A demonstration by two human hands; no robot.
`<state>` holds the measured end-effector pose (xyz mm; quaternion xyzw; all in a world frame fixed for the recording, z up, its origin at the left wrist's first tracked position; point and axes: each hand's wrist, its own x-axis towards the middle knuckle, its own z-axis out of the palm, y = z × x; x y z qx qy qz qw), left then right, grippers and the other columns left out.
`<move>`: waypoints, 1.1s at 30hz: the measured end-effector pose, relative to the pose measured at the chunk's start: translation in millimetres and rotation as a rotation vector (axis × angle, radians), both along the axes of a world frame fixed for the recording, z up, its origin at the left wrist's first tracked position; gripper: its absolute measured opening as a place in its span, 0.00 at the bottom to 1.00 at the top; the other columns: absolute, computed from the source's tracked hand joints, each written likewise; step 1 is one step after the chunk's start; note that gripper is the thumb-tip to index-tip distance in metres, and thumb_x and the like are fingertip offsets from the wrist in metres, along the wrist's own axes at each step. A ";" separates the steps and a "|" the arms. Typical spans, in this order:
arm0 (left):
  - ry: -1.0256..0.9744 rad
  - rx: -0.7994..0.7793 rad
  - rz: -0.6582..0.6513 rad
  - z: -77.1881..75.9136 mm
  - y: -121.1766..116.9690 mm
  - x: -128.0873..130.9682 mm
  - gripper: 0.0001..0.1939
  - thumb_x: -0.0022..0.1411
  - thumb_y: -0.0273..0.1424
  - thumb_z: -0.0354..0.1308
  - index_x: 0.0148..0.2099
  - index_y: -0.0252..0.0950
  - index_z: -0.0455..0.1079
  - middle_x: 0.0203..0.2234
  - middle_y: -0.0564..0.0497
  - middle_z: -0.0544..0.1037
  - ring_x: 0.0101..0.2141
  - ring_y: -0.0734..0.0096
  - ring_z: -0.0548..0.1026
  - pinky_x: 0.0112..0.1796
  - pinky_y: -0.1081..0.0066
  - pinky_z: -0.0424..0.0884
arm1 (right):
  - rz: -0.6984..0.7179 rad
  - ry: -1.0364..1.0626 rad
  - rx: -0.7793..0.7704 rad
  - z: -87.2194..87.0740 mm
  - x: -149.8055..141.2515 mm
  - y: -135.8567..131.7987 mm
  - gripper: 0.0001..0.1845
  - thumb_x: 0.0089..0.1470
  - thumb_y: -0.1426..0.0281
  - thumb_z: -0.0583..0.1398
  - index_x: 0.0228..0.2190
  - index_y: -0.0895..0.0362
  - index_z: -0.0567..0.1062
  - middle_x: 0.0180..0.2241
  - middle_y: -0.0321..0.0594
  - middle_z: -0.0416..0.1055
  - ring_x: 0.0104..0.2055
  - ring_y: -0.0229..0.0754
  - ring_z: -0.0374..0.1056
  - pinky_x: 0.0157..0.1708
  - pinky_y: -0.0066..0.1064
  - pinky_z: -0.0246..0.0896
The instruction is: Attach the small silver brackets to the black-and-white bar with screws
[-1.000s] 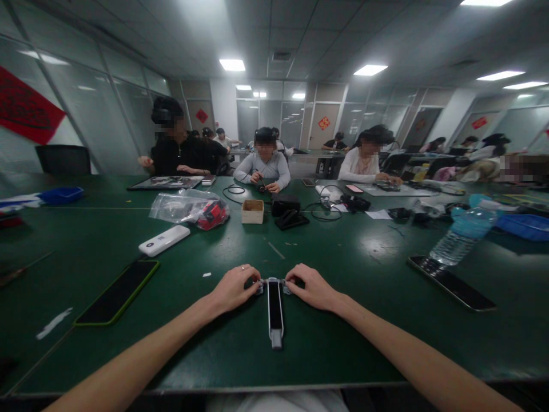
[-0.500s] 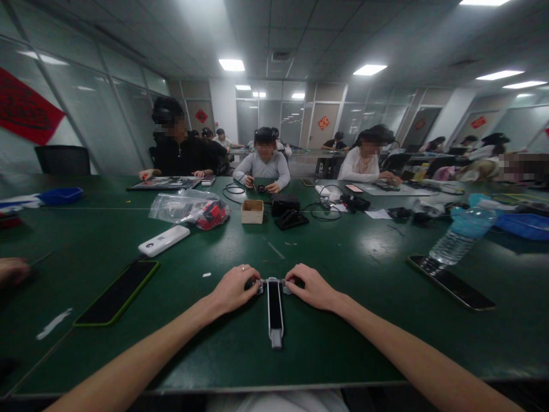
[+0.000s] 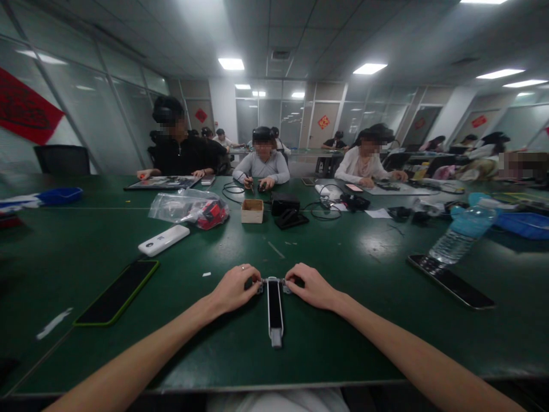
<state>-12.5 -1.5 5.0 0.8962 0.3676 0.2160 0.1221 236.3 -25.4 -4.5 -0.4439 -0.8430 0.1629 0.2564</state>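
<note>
A slim white-framed device with a long black face [image 3: 274, 306] lies on the green table in front of me, its grey end toward me. Small greyish pieces stick out on both sides of its far end. My left hand [image 3: 235, 289] rests on the table and pinches the left side piece [image 3: 259, 288] between thumb and fingers. On the other side, my right hand [image 3: 312, 287] pinches the right side piece [image 3: 287, 287] in the same way. What these pieces are is too small to make out, and the fingertips partly cover them.
Left of my arms lie a green-edged phone [image 3: 118, 293] and a white handheld gadget [image 3: 164, 240]. A plastic bag [image 3: 180, 207], small box [image 3: 252, 212] and black stand [image 3: 291, 219] sit farther off. At right are a phone [image 3: 454, 284] and bottle [image 3: 457, 237]. Several people sit opposite.
My hands and the device have barely moved. A hand at the left edge has gone out of view. Across the table, people's hands have shifted.
</note>
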 end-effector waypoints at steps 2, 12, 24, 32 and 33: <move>0.004 0.002 0.022 -0.6 -0.3 0.4 0.05 0.59 0.29 0.53 0.38 0.35 0.69 0.32 0.50 0.73 0.32 0.69 0.71 0.33 0.71 0.65 | -0.001 -0.002 -0.005 0.3 -0.1 -0.3 0.08 0.57 0.67 0.56 0.33 0.58 0.73 0.32 0.40 0.70 0.34 0.39 0.64 0.34 0.32 0.60; 0.013 0.076 0.012 1.0 -1.8 0.4 0.07 0.57 0.24 0.51 0.36 0.34 0.70 0.30 0.50 0.72 0.32 0.69 0.70 0.35 0.71 0.66 | 0.001 0.006 0.009 -0.4 0.0 0.6 0.08 0.57 0.67 0.56 0.33 0.58 0.73 0.31 0.39 0.70 0.33 0.38 0.64 0.34 0.31 0.60; -0.084 0.202 -0.066 2.0 -4.0 -1.9 0.10 0.60 0.24 0.48 0.35 0.34 0.71 0.29 0.49 0.73 0.31 0.70 0.70 0.33 0.72 0.66 | -0.011 0.002 -0.002 2.2 2.2 0.5 0.07 0.56 0.67 0.57 0.35 0.57 0.72 0.32 0.39 0.70 0.35 0.39 0.64 0.35 0.32 0.60; -0.227 0.265 -0.016 -0.4 1.4 -6.6 0.11 0.61 0.25 0.46 0.35 0.34 0.70 0.27 0.49 0.72 0.30 0.71 0.70 0.33 0.72 0.66 | -0.156 -0.029 -0.131 27.5 -24.3 -21.5 0.11 0.59 0.61 0.52 0.33 0.56 0.67 0.28 0.37 0.70 0.26 0.37 0.64 0.25 0.27 0.57; -0.228 0.256 0.000 -1.5 3.3 -7.2 0.11 0.61 0.25 0.46 0.35 0.34 0.70 0.27 0.49 0.72 0.30 0.71 0.70 0.33 0.72 0.66 | -0.134 -0.100 -0.149 29.7 -32.3 -25.6 0.13 0.58 0.58 0.52 0.33 0.55 0.67 0.27 0.37 0.70 0.25 0.37 0.65 0.24 0.27 0.56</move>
